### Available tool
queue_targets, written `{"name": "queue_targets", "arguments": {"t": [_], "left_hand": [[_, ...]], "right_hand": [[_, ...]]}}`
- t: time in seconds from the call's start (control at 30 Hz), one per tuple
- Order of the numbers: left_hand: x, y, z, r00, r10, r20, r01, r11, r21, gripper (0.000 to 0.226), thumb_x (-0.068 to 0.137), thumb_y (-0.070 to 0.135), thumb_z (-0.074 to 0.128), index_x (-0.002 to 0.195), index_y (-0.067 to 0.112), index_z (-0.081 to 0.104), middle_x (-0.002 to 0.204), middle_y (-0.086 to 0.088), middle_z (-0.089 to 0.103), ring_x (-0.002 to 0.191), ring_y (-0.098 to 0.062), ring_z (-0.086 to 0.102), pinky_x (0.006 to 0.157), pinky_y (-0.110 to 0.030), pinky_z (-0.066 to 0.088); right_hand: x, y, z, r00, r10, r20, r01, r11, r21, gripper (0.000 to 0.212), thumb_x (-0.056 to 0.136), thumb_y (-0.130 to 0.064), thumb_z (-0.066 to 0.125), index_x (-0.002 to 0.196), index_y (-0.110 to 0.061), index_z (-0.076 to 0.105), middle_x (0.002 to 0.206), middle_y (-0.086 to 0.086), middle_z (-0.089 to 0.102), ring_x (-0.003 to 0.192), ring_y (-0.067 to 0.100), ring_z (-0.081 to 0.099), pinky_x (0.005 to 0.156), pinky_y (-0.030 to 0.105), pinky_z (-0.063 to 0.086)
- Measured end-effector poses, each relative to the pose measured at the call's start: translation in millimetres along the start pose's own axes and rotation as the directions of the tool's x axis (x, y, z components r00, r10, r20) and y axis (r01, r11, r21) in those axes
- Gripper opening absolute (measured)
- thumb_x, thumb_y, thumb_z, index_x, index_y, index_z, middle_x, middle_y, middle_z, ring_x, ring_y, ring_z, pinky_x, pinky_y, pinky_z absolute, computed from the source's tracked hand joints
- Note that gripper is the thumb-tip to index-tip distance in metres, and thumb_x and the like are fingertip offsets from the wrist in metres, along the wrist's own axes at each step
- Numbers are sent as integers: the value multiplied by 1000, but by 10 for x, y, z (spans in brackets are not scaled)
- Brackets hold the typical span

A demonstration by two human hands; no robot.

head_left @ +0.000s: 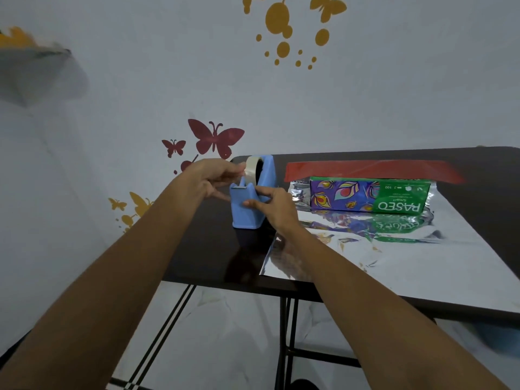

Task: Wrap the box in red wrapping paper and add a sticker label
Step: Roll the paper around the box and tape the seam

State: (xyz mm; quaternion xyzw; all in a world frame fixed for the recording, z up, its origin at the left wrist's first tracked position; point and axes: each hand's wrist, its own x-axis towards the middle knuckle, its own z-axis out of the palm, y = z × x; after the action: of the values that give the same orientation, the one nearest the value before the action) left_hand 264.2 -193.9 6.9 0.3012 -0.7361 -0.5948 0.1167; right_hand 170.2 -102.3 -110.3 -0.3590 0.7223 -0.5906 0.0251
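A purple and green tissue box [368, 199] lies on a sheet of wrapping paper [408, 263] spread silver side up, with the paper's red side [371, 168] folded up behind the box. At the table's left end stands a blue tape dispenser [249, 209] with a roll of clear tape [253, 168]. My left hand [209, 178] pinches the tape end at the roll. My right hand [271, 205] grips the dispenser's body from the right.
The dark table [213, 249] stands against a white wall with butterfly stickers. Its left and front edges are close to the dispenser. White tiled floor and the table's legs show below.
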Motion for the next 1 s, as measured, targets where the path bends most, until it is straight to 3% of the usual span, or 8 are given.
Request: {"name": "queue_targets", "arguments": {"t": [0.23,0.37,0.5,0.67,1.0], "left_hand": [[-171,-413,3,992,80,-101,-96,981,-170,5,86,12,66,82,8,65,86,-5,67,85,-16,64,79,-37,55],[-146,-673,119,969,130,-209,-177,957,-230,6,85,11,66,79,9,66,86,-5,68,90,-19,64,83,-36,54],[-99,-788,259,954,118,-275,-195,942,-273,18,84,29,70,78,13,65,86,-2,68,88,-15,63,80,-35,55],[-34,-823,391,935,82,-344,-215,904,-369,17,85,21,69,71,13,63,75,1,64,72,-9,59,73,-26,49],[-100,-799,456,925,67,-375,-235,875,-423,19,85,15,69,69,11,62,73,-1,62,67,-9,58,66,-22,48]], "right_hand": [[24,22,-15,1000,10,18,-12,996,90,55,69,-32,80,118,-10,66,118,6,66,106,23,60,88,40,51],[40,57,-27,999,-5,35,1,992,127,57,70,-26,80,121,-7,64,123,6,63,114,19,57,96,36,48],[52,100,-46,996,-10,87,-5,984,176,56,72,-26,79,122,-8,63,123,5,63,115,18,57,100,40,46],[64,105,-66,994,-17,111,-5,982,188,52,74,-21,77,122,-6,63,123,7,63,115,20,58,100,42,46],[18,49,-84,995,-20,101,3,985,170,48,75,-18,76,119,-5,64,118,7,65,112,21,59,99,42,46]]}}
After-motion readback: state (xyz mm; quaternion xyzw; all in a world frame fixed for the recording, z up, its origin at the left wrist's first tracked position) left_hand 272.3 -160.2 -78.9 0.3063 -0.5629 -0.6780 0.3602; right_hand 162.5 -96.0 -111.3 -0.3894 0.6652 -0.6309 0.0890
